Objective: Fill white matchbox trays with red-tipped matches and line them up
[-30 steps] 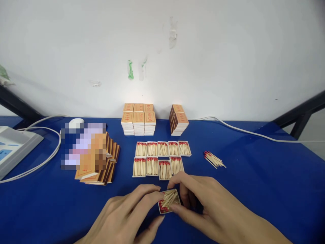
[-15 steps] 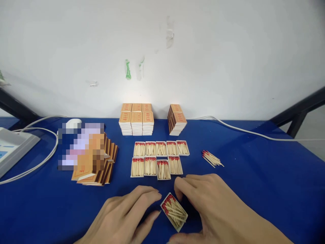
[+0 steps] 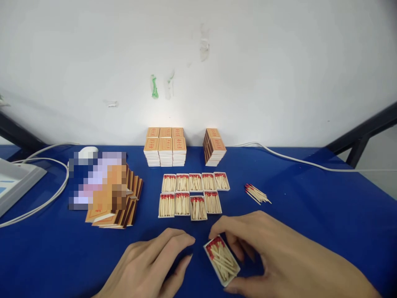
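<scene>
My right hand (image 3: 251,252) grips a small white matchbox tray (image 3: 222,260) by its two ends, between thumb and index finger. Red-headed matches fill the tray, several lying crosswise on top, and it sits at a slant. To its left, my left hand (image 3: 155,263) has thumb and fingers apart with nothing between them. Beyond both hands, filled matchbox trays (image 3: 182,203) stand in two rows, match heads toward the wall. A small heap of loose matches (image 3: 257,193) lies on the blue table to the right of the rows.
Closed matchboxes (image 3: 165,149) are stacked by the wall, with a smaller matchbox stack (image 3: 214,147) to their right. At left, matchbox sleeves (image 3: 128,213) lie in a pile beside a blurred patch. A white cable (image 3: 288,160) runs along the back right. A white device (image 3: 21,182) stands far left.
My right hand has closed on the ends of the filled tray and shifted it slightly right. My left hand stays nearly where it was, fingers apart.
</scene>
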`<action>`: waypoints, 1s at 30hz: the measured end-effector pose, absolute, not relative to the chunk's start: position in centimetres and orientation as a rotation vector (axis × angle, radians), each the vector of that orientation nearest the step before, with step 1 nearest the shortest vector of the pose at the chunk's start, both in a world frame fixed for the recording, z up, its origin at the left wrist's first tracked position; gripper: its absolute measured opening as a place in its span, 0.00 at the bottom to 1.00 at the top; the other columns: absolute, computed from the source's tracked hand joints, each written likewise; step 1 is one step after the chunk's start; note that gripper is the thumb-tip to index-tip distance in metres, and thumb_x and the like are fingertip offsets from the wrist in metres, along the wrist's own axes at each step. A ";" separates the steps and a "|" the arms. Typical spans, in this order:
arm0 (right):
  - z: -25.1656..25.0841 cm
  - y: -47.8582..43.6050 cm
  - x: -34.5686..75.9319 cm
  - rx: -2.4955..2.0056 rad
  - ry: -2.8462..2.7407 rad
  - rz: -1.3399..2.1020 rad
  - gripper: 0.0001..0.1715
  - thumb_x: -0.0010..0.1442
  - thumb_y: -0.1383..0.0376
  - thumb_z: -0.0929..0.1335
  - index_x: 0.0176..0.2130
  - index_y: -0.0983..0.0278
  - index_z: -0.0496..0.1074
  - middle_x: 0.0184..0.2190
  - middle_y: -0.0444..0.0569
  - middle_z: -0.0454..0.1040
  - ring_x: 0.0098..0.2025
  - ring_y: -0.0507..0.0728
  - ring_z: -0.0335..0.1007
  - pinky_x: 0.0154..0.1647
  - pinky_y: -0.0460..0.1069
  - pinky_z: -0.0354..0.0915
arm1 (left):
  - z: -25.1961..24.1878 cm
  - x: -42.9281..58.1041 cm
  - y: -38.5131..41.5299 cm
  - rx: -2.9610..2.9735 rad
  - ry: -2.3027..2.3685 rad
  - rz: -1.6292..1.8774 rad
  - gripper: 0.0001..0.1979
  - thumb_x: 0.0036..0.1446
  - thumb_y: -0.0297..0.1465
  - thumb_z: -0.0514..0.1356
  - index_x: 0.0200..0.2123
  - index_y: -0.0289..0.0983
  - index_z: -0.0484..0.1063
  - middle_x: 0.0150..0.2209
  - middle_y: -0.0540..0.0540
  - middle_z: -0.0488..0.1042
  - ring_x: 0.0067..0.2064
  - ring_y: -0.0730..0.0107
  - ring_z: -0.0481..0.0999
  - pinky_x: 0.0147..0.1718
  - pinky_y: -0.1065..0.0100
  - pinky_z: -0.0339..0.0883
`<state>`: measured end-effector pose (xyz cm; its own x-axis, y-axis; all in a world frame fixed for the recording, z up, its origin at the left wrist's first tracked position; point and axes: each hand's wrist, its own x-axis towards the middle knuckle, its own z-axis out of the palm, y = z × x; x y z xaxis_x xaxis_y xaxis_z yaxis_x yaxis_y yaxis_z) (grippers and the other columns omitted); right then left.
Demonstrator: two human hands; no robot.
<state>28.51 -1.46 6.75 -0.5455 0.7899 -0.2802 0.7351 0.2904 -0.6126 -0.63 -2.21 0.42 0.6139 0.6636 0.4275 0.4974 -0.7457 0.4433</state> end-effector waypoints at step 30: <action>4.4 1.5 31.6 -1.700 -2.181 0.801 0.22 0.73 0.54 0.73 0.60 0.53 0.66 0.41 0.40 0.79 0.40 0.57 0.77 0.40 0.53 0.70 | 0.0 -0.8 -2.4 2.593 0.966 0.835 0.11 0.81 0.28 0.53 0.60 0.43 0.71 0.48 0.48 0.86 0.45 0.67 0.92 0.33 0.72 0.82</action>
<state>31.63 1.45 4.39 -0.2802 0.9516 -0.1266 0.8074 0.1623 -0.5673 -0.78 -2.35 -0.01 0.6158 0.6619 0.4275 0.5184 -0.7489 0.4128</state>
